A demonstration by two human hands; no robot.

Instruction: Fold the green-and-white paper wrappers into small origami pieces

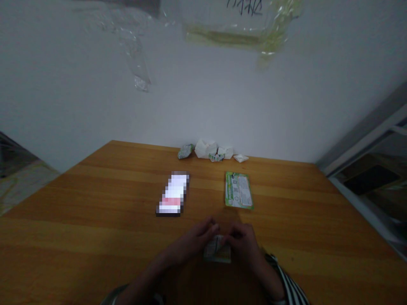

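Both hands meet at the near middle of the wooden table (95, 220). My left hand (193, 241) and my right hand (243, 243) pinch a small folded paper piece (217, 250), white with green and yellow print, that rests low over the tabletop. The fingers of both hands are curled onto its top edge. Just beyond my right hand lies a flat green and white printed packet (238, 190). A pixelated rectangular object (173, 194) lies beyond my left hand.
Several crumpled white and green paper pieces (211, 151) lie in a row at the table's far edge against the white wall. A clear plastic bag (241, 25) hangs on the wall above. A metal frame (375, 127) stands at the right.
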